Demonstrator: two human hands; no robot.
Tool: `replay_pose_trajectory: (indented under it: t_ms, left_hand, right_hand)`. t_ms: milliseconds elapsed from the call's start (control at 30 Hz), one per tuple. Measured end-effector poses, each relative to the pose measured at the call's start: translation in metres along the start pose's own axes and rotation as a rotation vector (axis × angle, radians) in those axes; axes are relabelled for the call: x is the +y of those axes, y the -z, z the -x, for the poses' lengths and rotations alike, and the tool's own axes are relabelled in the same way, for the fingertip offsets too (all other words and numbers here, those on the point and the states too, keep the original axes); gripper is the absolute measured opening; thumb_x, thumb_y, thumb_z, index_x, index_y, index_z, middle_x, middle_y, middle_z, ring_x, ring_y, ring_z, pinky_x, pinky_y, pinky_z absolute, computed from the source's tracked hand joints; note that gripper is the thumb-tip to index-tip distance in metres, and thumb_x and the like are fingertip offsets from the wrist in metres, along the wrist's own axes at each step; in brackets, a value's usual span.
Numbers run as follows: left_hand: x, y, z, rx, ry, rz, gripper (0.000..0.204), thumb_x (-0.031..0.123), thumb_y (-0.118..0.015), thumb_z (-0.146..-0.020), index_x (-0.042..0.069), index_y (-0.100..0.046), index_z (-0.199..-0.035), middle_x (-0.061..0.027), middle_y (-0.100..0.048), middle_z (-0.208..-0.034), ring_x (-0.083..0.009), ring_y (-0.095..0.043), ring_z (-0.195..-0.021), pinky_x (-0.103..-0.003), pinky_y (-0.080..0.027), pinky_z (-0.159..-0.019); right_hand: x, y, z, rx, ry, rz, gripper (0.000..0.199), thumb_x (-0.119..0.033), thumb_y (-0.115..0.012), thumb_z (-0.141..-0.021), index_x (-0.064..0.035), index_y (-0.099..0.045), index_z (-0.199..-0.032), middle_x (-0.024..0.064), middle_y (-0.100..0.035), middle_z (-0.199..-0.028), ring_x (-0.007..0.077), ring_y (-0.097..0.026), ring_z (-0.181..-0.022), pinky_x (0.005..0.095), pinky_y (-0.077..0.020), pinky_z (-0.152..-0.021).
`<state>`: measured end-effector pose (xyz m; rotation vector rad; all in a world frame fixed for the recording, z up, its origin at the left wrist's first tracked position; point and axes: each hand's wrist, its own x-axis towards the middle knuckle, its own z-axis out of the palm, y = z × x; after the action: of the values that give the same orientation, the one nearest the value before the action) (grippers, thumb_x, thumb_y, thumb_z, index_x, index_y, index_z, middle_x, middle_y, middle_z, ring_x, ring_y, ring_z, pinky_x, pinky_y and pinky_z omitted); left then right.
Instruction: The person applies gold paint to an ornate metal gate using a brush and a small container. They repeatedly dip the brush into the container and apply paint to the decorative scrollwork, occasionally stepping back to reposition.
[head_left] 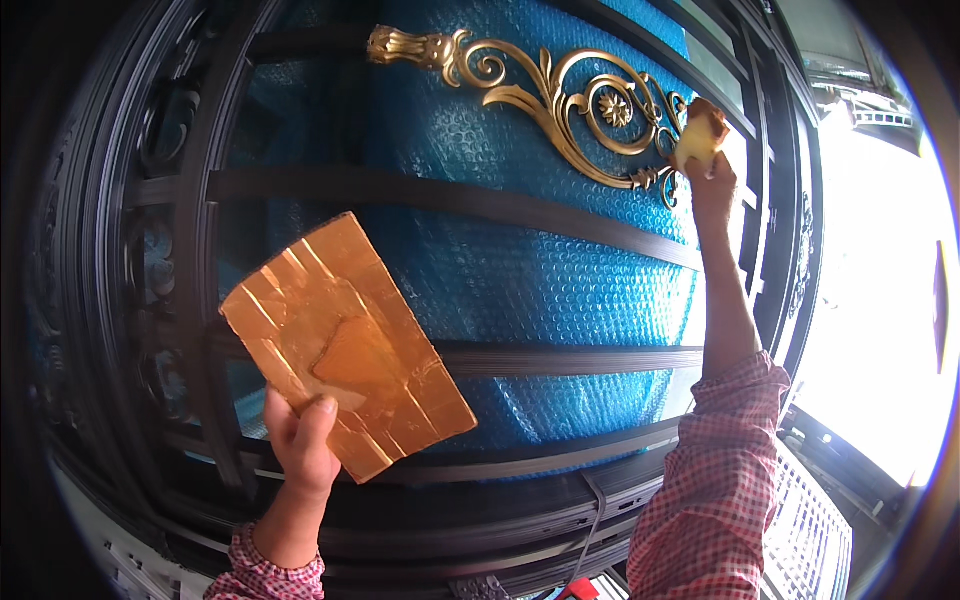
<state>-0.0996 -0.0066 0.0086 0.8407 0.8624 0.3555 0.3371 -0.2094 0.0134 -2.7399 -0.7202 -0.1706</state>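
Note:
My left hand (302, 440) grips a flat, gold-coated board (400, 345) by its lower left edge, thumb on top. Creases run across the board, and a darker orange patch that looks like wet paint lies in its middle. Out at the upper right, my right hand (712, 175) is closed around a pale yellow sponge (700, 140) with brownish-gold stains. The sponge is at the right end of a gold scroll ornament (575, 130), which has curled leaves and a small flower; whether they touch I cannot tell.
Dark metal bars (450, 200) run across and frame the work. Behind them lies blue bubble wrap (560, 290). More dark scrollwork (165, 270) is at the left. A white grid panel (810, 520) is at the lower right, below a bright opening.

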Motion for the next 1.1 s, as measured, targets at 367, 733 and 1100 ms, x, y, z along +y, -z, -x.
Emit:
replay_pose_trajectory:
  t_ms: [367, 733, 1100]
  left_hand:
    - [0.022, -0.014, 0.013, -0.026, 0.033, -0.06, 0.053, 0.006, -0.046, -0.075, -0.005, -0.03, -0.124, -0.0122, -0.044, -0.116, -0.0158, -0.044, -0.103, -0.031, -0.035, -0.09]
    - [0.05, -0.073, 0.017, -0.123, 0.052, -0.091, 0.051, 0.004, -0.046, -0.076, -0.005, -0.029, -0.124, -0.0128, -0.044, -0.116, -0.016, -0.045, -0.104, -0.031, -0.035, -0.09]
    - [0.057, -0.087, 0.021, -0.163, 0.058, -0.092, 0.049, 0.003, -0.046, -0.077, -0.006, -0.03, -0.123, -0.012, -0.046, -0.114, -0.0151, -0.046, -0.102, -0.03, -0.037, -0.09]
  right_hand:
    - [-0.016, 0.027, -0.005, 0.199, -0.144, -0.23, 0.027, -0.02, -0.059, -0.078, 0.0029, -0.059, -0.094, 0.0107, -0.064, -0.08, 0.0173, -0.06, -0.072, 0.029, -0.045, -0.067]
    - [0.025, 0.007, -0.023, -0.069, -0.167, 0.059, 0.029, -0.03, -0.059, -0.07, -0.0046, -0.056, -0.085, 0.0126, -0.059, -0.087, 0.0281, -0.054, -0.09, 0.0393, -0.0355, -0.084]
    - [-0.008, 0.019, -0.021, -0.059, -0.053, 0.204, 0.025, -0.024, -0.063, -0.067, -0.009, -0.059, -0.086, 0.0082, -0.06, -0.088, 0.0253, -0.054, -0.091, 0.0388, -0.0358, -0.082]
